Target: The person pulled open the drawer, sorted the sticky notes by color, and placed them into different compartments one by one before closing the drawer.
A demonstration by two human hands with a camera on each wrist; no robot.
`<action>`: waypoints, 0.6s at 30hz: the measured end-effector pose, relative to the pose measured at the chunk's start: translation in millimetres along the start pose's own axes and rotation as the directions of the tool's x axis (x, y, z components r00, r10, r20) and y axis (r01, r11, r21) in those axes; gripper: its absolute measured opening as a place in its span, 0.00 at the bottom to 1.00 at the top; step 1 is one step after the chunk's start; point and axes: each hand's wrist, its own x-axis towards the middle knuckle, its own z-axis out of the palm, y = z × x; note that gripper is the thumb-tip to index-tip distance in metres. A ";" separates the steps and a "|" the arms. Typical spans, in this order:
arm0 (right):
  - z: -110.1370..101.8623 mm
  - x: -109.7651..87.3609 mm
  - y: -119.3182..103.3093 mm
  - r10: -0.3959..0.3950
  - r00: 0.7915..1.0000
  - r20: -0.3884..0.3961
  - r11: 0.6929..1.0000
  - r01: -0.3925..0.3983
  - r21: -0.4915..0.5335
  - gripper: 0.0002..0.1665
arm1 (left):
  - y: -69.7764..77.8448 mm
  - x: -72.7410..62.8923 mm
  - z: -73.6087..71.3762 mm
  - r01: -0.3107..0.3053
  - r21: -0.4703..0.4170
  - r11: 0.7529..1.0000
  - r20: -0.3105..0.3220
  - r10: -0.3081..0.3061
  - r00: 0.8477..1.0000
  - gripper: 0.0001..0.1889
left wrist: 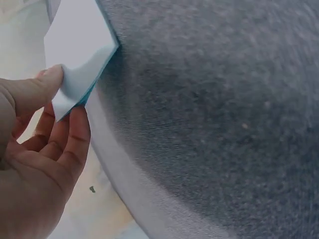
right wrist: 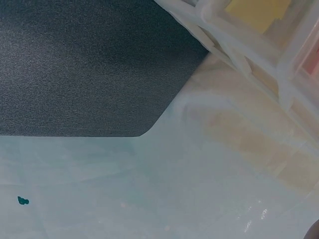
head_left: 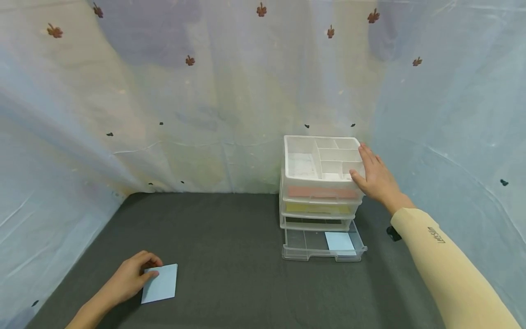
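My left hand pinches a thin square stack of light blue sticky notes at its left edge, thumb on top and fingers beneath, over the dark table. In the left wrist view the notes tilt, with a darker blue edge showing. On the right, a drawer organizer stands with its clear bottom drawer pulled out. Inside that drawer lies another light blue paper square. My right hand rests on the organizer's upper right side, fingers extended and thumb near the front corner.
The organizer's white top tray has several compartments. Its upper drawers hold pinkish paper and yellow paper. A patterned curtain hangs behind and beside the dark table.
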 end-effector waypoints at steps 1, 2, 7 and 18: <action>0.1 0.0 0.2 0.001 1.000 0.000 1.000 -0.001 -0.002 0.49 | 0.8 -0.1 -0.2 0.005 -0.009 1.000 0.001 -0.004 1.000 0.11; 0.2 0.1 0.3 0.001 1.000 0.000 1.000 -0.001 -0.003 0.49 | 1.1 0.0 -0.5 0.004 -0.010 1.000 0.005 -0.004 1.000 0.10; -0.9 0.7 0.0 0.002 1.000 0.005 1.000 -0.002 -0.006 0.49 | 3.7 0.8 -0.8 0.001 -0.028 1.000 0.020 -0.001 1.000 0.11; -0.1 1.6 1.4 0.013 1.000 0.016 1.000 -0.013 -0.013 0.49 | 23.4 7.2 -2.6 -0.089 -0.049 0.995 0.013 0.090 0.996 0.13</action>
